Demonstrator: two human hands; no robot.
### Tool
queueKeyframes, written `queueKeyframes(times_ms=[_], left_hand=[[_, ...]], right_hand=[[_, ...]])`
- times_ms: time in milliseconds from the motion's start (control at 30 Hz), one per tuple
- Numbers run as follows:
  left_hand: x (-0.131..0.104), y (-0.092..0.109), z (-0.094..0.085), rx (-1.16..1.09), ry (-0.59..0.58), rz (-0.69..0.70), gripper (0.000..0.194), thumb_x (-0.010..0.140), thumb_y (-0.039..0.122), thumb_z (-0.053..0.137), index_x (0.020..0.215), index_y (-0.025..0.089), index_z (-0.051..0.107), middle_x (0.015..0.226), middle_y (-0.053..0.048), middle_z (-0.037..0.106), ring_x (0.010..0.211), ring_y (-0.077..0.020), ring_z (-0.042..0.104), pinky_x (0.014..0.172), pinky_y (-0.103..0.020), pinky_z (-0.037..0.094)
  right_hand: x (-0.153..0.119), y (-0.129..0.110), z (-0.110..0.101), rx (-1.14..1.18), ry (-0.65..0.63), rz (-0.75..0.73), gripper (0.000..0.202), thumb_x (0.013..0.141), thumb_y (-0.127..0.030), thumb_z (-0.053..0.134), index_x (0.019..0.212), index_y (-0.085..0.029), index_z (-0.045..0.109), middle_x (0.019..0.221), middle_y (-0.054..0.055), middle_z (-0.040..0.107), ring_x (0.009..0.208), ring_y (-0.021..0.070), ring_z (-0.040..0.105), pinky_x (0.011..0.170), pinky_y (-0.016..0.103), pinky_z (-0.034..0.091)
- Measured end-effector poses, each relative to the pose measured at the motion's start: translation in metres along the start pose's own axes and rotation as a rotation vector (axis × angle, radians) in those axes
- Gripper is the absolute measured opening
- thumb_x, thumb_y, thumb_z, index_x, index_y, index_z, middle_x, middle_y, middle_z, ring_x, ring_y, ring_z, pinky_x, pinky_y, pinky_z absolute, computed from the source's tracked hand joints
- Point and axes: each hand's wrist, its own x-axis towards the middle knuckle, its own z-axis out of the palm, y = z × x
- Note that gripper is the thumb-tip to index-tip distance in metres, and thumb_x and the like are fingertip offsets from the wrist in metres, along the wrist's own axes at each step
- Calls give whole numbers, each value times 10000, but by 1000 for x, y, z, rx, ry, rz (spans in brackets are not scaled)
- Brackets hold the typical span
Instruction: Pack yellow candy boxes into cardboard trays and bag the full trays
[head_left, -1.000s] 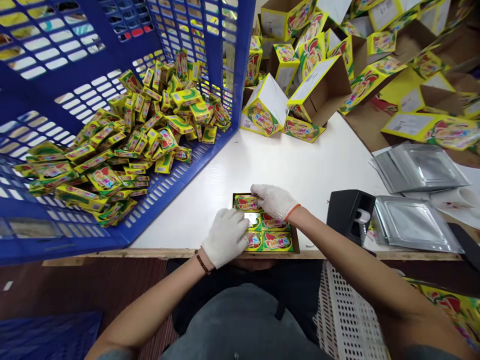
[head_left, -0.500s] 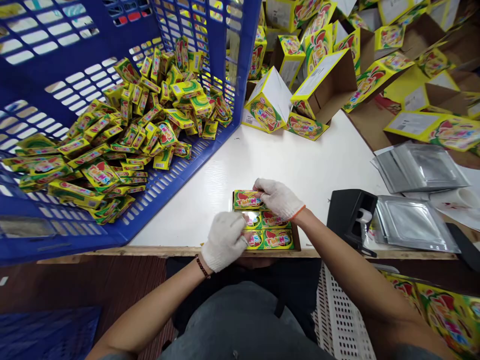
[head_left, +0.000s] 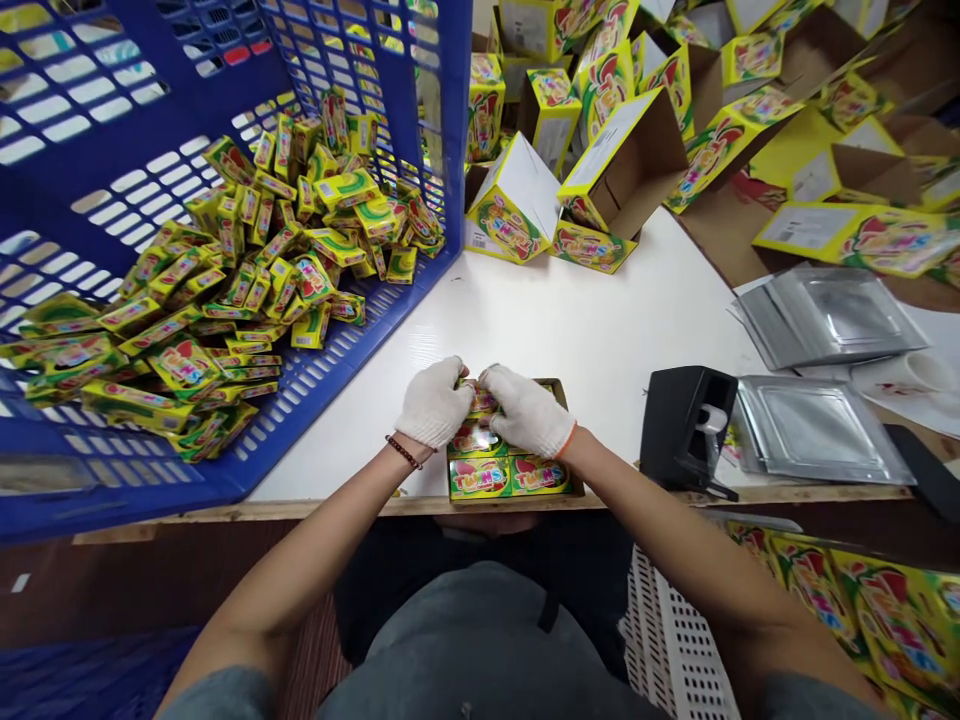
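A shallow open carton lies at the table's front edge, with flat yellow-green "Twins" packs in rows inside it. My left hand, in a white knitted glove, has its fingers closed at the carton's far left corner. Beside it my gloved right hand reaches over the carton, fingers bent down. Between the fingertips of both hands shows a small Twins box, gripped from either side and partly covered by the gloves. The far middle of the carton is hidden under my right hand.
On the left stands a big blue plastic crate heaped with small Twins boxes. A black tape dispenser and stacked clear plastic trays sit to the right. Open yellow cartons pile up behind. A white perforated basket is below the table.
My left hand has moved up to the carton's far left corner, and my right hand has come slightly down beside it. The view has shifted a little.
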Motion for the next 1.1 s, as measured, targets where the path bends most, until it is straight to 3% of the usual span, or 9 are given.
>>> queueKeyframes(times_ms=[100, 233, 367, 533, 733, 833, 900, 1000, 1100], left_hand=[[-7, -1, 1, 52, 13, 24, 121, 879, 236, 531, 842, 204, 642, 833, -50, 693, 800, -210, 626, 694, -316, 438], [-28, -15, 2, 150, 96, 249, 153, 899, 212, 507, 838, 189, 645, 978, -91, 671, 932, -225, 597, 824, -354, 450], [-52, -25, 7, 322, -70, 426, 179, 910, 287, 533, 870, 190, 678, 973, -107, 665, 969, -276, 564, 869, -450, 427], [-58, -20, 8, 355, -116, 437, 217, 892, 325, 553, 877, 185, 718, 963, -153, 661, 1037, -335, 521, 921, -537, 375], [-55, -7, 4, 474, -190, 427, 280, 859, 363, 575, 888, 140, 743, 946, -179, 691, 1029, -356, 537, 939, -554, 361], [-58, -10, 6, 428, -226, 417, 291, 860, 371, 577, 870, 125, 734, 895, -171, 705, 924, -323, 596, 869, -508, 412], [-57, -21, 4, 275, -234, 435, 261, 888, 336, 543, 815, 158, 718, 818, -117, 706, 810, -257, 619, 806, -434, 442], [-42, -57, -7, -17, -57, 349, 215, 916, 299, 506, 859, 199, 688, 823, -47, 698, 776, -182, 626, 771, -338, 472], [-11, -109, -29, -43, 242, 43, 158, 879, 275, 575, 989, 179, 634, 1040, -65, 676, 1013, -211, 610, 922, -355, 476]], right_hand=[[0, 2, 15, -92, -30, -32, 281, 843, -133, 553, 1123, -131, 538, 1103, 131, 582, 999, 233, 552, 882, 364, 465], [1, 2, 18, -227, -103, -23, 248, 877, -165, 537, 1120, -141, 577, 1109, 131, 598, 949, 234, 566, 809, 348, 462], [3, -2, 5, -413, -287, -34, 252, 890, -193, 550, 1131, -152, 613, 1073, 127, 643, 944, 266, 586, 781, 374, 444], [13, -7, -2, -485, -323, -61, 250, 949, -155, 469, 1154, -149, 611, 1065, 113, 654, 935, 249, 605, 772, 370, 446], [23, -15, 9, -501, -437, -167, 261, 969, -174, 488, 1196, -160, 614, 1192, 130, 607, 997, 241, 595, 793, 361, 479], [20, -18, 14, -527, -449, -126, 280, 960, -192, 503, 1215, -197, 618, 1225, 136, 591, 1013, 262, 593, 748, 357, 496], [17, -22, 18, -538, -447, -95, 287, 958, -192, 498, 1215, -217, 624, 1234, 145, 590, 999, 267, 599, 725, 356, 500], [15, -29, 27, -571, -448, -68, 313, 944, -170, 495, 1222, -216, 632, 1238, 171, 591, 991, 287, 606, 712, 376, 510], [18, -38, 39, -603, -473, -35, 331, 926, -134, 474, 1208, -169, 645, 1203, 215, 602, 981, 309, 608, 677, 398, 525]])
